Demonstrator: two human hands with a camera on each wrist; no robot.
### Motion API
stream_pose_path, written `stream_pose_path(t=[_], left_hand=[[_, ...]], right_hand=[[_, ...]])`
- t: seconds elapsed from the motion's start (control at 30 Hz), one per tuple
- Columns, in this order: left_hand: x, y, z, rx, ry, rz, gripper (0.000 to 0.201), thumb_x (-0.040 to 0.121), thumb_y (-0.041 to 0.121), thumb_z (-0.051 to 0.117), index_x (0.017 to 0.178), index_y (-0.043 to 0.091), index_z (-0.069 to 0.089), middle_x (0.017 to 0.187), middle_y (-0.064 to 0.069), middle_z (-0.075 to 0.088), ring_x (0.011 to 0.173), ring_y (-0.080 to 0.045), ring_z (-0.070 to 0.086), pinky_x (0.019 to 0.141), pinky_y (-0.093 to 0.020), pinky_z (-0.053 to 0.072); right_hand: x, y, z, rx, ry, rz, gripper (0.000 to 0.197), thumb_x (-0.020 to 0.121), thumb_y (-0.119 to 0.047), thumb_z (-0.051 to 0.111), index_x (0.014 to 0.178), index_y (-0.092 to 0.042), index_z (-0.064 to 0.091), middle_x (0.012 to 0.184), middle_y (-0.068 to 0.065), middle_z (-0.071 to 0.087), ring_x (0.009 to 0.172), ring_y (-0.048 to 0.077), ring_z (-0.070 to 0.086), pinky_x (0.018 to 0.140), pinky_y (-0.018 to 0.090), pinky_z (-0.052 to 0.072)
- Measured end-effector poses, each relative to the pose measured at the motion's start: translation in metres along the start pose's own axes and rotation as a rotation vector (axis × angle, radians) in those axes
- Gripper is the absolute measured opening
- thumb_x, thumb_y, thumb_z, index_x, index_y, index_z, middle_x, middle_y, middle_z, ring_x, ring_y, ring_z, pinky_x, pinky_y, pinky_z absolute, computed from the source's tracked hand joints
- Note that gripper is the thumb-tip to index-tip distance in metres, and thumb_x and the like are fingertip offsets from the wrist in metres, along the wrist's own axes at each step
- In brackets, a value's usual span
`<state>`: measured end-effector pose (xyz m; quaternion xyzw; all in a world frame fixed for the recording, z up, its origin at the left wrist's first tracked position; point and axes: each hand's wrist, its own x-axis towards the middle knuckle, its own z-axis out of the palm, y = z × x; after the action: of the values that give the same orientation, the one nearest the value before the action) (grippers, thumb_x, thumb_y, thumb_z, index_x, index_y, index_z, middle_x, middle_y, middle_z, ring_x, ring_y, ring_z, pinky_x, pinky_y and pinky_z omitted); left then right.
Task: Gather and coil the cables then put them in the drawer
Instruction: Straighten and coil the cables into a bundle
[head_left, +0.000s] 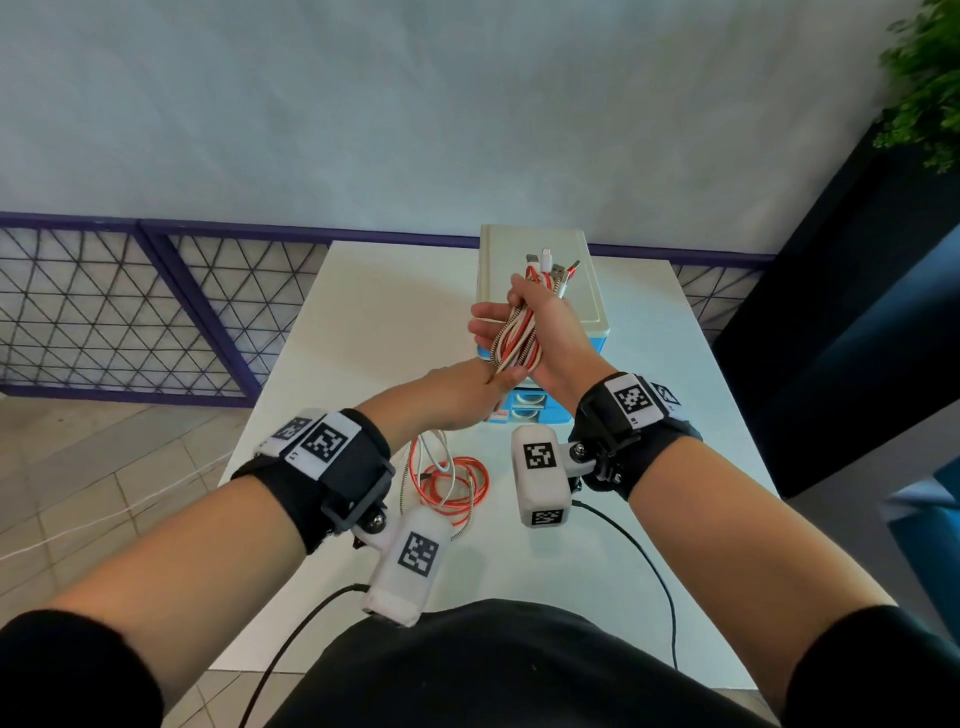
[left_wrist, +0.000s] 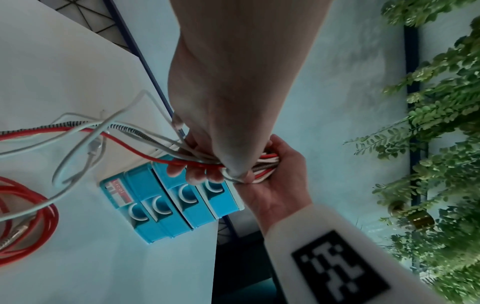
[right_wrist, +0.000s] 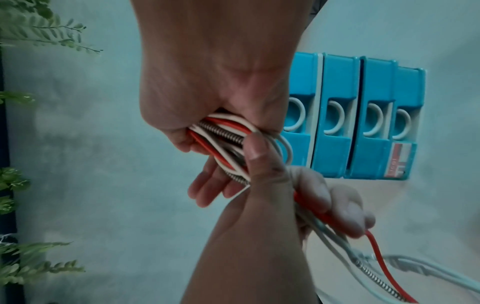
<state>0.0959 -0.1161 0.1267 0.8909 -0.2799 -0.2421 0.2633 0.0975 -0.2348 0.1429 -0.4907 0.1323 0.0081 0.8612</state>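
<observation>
My right hand (head_left: 550, 322) holds a coiled bundle of red, white and braided cables (head_left: 519, 338) above the table, in front of the drawer unit. Its thumb presses the loops into the palm (right_wrist: 207, 82), and the plug ends (head_left: 550, 265) stick up past the hand. My left hand (head_left: 488, 389) sits just below the bundle. Its fingers (right_wrist: 337, 205) curl round the trailing cable strands (left_wrist: 145, 139). The loose lengths (head_left: 452, 483) still lie in red and white loops on the table. All the blue drawers (left_wrist: 166, 197) (right_wrist: 363, 123) look closed.
The drawer unit has a cream top (head_left: 540, 244) and stands at the back right of the white table (head_left: 363, 312). A purple mesh fence (head_left: 130, 312) runs behind, and a plant (head_left: 924, 78) is at the right. Black camera leads (head_left: 654, 561) cross the near table edge.
</observation>
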Motion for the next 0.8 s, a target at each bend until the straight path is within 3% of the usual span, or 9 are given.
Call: stream_pose_path(t=[0.1,0.2,0.33,0.47,0.6,0.7,0.77,0.8], left_hand=[[-0.001,-0.002,0.003,-0.041,-0.006,0.026,0.054,0.1,0.046,0.021,0.062,0.018,0.048,0.063,0.001,0.05,0.058,-0.013,0.045,0.062,-0.026,0.038],[-0.001,-0.006,0.007,-0.122,-0.012,0.083,0.059,0.098,0.051,0.023,0.063,0.015,0.054,0.058,0.003,0.049,0.052,-0.009,0.043,0.059,-0.021,0.036],[-0.002,-0.015,0.008,-0.333,-0.018,0.17,0.054,0.095,0.052,0.035,0.066,0.011,0.057,0.053,0.001,0.048,0.043,-0.005,0.04,0.049,-0.009,0.034],[-0.002,-0.018,0.003,-0.438,-0.089,0.203,0.049,0.096,0.045,0.038,0.074,0.006,0.058,0.057,-0.003,0.052,0.048,-0.009,0.045,0.05,-0.011,0.036],[-0.002,-0.028,-0.001,-0.445,-0.152,0.187,0.044,0.095,0.042,0.039,0.072,0.008,0.056,0.061,-0.006,0.056,0.062,-0.02,0.058,0.063,-0.022,0.042],[-0.007,-0.047,0.0,-0.454,-0.182,0.096,0.04,0.091,0.042,0.044,0.07,0.009,0.052,0.057,-0.002,0.053,0.059,-0.016,0.065,0.058,-0.017,0.046],[-0.012,-0.058,0.003,-0.616,-0.172,0.035,0.039,0.092,0.042,0.042,0.07,0.011,0.051,0.054,-0.001,0.045,0.051,-0.011,0.06,0.08,-0.03,0.054],[-0.011,-0.062,0.003,-0.718,-0.154,0.009,0.04,0.094,0.041,0.04,0.07,0.011,0.051,0.052,0.0,0.04,0.047,-0.011,0.056,0.093,-0.04,0.05]], right_hand=[[0.0,0.005,0.0,-0.029,0.105,0.016,0.028,0.097,-0.028,0.052,0.073,-0.015,0.045,0.05,0.002,0.054,0.038,0.014,0.05,0.047,0.027,0.049],[0.001,0.004,0.001,-0.022,0.13,0.026,0.03,0.095,-0.029,0.054,0.07,-0.017,0.043,0.046,-0.004,0.031,0.035,0.01,0.029,0.039,0.024,0.038],[0.003,-0.003,0.001,-0.012,0.104,0.04,0.031,0.095,-0.028,0.053,0.068,-0.017,0.042,0.044,-0.006,0.029,0.032,0.008,0.025,0.035,0.02,0.032],[0.006,-0.007,-0.004,0.032,0.075,0.04,0.033,0.097,-0.028,0.051,0.068,-0.018,0.041,0.04,-0.007,0.03,0.03,0.006,0.026,0.034,0.019,0.032],[0.009,-0.014,-0.006,0.07,0.065,0.029,0.035,0.099,-0.028,0.049,0.067,-0.018,0.041,0.038,-0.008,0.03,0.029,0.006,0.027,0.034,0.018,0.034],[0.013,-0.027,-0.014,0.13,0.041,0.027,0.036,0.099,-0.029,0.047,0.065,-0.019,0.039,0.037,-0.009,0.028,0.028,0.005,0.026,0.034,0.017,0.033],[0.014,-0.036,-0.019,0.112,0.027,0.023,0.036,0.099,-0.029,0.046,0.066,-0.019,0.039,0.037,-0.009,0.028,0.029,0.005,0.027,0.035,0.016,0.033],[0.014,-0.039,-0.022,0.095,0.022,0.021,0.035,0.099,-0.028,0.046,0.067,-0.019,0.04,0.038,-0.009,0.029,0.029,0.005,0.027,0.036,0.016,0.034]])
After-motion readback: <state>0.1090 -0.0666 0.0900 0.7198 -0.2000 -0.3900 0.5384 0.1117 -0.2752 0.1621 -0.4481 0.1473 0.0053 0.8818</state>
